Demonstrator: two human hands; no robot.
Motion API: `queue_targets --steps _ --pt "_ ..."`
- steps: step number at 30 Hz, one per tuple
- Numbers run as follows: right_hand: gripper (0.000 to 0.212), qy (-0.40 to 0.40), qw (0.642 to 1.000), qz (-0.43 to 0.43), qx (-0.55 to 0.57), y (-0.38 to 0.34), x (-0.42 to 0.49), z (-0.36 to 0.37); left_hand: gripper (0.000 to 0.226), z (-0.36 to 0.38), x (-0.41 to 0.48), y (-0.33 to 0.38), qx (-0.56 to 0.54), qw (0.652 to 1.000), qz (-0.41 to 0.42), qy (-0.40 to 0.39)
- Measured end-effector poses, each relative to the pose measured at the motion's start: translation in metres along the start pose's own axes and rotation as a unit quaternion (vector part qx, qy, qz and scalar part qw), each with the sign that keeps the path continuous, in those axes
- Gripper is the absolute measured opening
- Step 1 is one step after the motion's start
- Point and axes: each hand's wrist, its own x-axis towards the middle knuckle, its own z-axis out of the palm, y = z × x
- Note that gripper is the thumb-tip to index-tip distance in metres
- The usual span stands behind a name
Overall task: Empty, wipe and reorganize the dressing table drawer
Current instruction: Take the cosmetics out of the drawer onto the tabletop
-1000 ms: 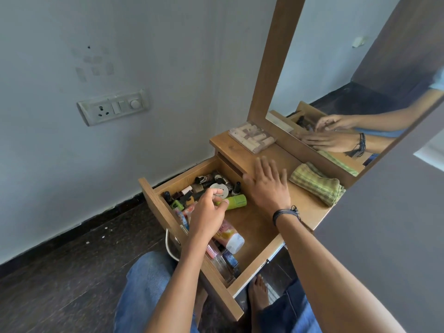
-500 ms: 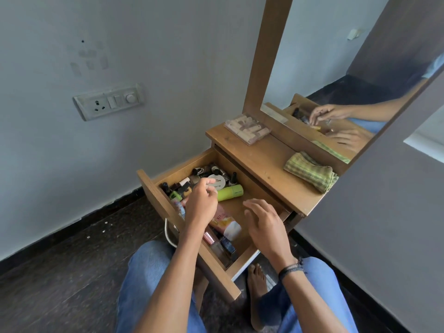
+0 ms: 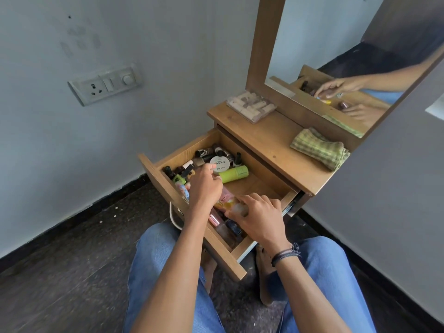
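The wooden drawer [image 3: 259, 186] of the dressing table stands pulled out, its left half crowded with cosmetics. Among them are small dark nail polish bottles [image 3: 168, 171], a round white tin [image 3: 221, 163] and a lime green tube [image 3: 234, 174]. My left hand [image 3: 206, 186] hovers over the bottles beside the tin with curled fingers; what it holds is hidden. My right hand [image 3: 259, 217] grips the white cap end of a pink and orange tube [image 3: 227, 200] near the drawer's front. A folded green checked cloth [image 3: 319, 147] lies on the tabletop [image 3: 264, 133].
A clear box of lipsticks [image 3: 251, 106] sits at the tabletop's back left, under the mirror [image 3: 336, 56]. A white cord [image 3: 173, 212] hangs by the drawer front. A wall socket [image 3: 105, 84] is on the left wall. My knees in blue jeans are below the drawer.
My right hand left the tabletop, came down into the drawer and closed on the tube's cap. My left hand stayed over the bottles near the tin.
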Motion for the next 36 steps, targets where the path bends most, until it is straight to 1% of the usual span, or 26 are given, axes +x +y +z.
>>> queue_targets --steps 4,9,11,14,16,18,19,21,23,25,26,28,30,31,34,36 --pt "0.063 -0.015 1.000 0.004 -0.017 -0.007 0.004 0.001 0.037 0.004 0.003 -0.003 0.010 1.000 -0.002 -0.010" --pt "0.057 -0.021 1.000 0.020 -0.002 -0.010 0.006 -0.001 0.031 0.003 0.006 -0.004 -0.047 0.999 0.000 0.019" --pt "0.056 -0.002 0.999 0.023 0.022 -0.010 0.005 -0.001 0.030 0.003 0.006 -0.004 -0.060 0.997 0.007 0.040" --pt "0.058 0.023 0.996 0.029 0.078 -0.007 0.001 -0.003 0.029 0.001 0.004 -0.002 -0.047 0.997 0.002 0.061" --pt "0.058 0.042 0.989 0.037 0.136 -0.005 -0.002 -0.005 0.023 0.000 0.004 -0.002 -0.080 0.994 -0.003 0.076" --pt "0.059 0.064 0.980 0.045 0.184 -0.003 -0.005 -0.011 0.014 -0.002 0.004 -0.002 -0.133 0.985 -0.001 0.109" --pt "0.059 0.074 0.975 0.050 0.201 -0.002 -0.006 -0.015 0.013 -0.004 0.004 -0.001 -0.155 0.980 0.003 0.128" --pt "0.058 0.095 0.965 0.057 0.236 0.000 -0.005 -0.025 0.024 -0.008 0.001 0.003 -0.209 0.964 0.002 0.167" --pt "0.059 0.124 0.954 0.056 0.266 0.003 -0.001 -0.036 0.035 -0.011 -0.002 0.006 -0.286 0.936 -0.018 0.205" --pt "0.062 0.157 0.945 0.049 0.282 0.005 0.008 -0.051 0.041 -0.015 -0.003 0.005 -0.345 0.910 -0.043 0.226" --pt "0.063 0.174 0.942 0.043 0.283 0.007 0.016 -0.059 0.042 -0.017 -0.003 0.006 -0.359 0.904 -0.053 0.226" --pt "0.063 0.204 0.938 0.034 0.277 0.014 0.040 -0.072 0.035 -0.018 -0.003 0.007 -0.355 0.909 -0.063 0.211" --pt "0.064 0.226 0.933 0.037 0.277 0.019 0.070 -0.086 0.025 -0.017 -0.003 0.009 -0.322 0.928 -0.051 0.181" --pt "0.064 0.237 0.929 0.046 0.281 0.021 0.085 -0.092 0.024 -0.014 -0.002 0.010 -0.300 0.939 -0.046 0.163" --pt "0.055 0.253 0.906 0.089 0.327 0.023 0.123 -0.104 0.030 -0.008 0.001 0.008 -0.262 0.955 -0.041 0.130" --pt "0.056 0.260 0.895 0.113 0.345 0.026 0.145 -0.104 0.031 -0.007 0.003 0.006 -0.252 0.959 -0.042 0.124"
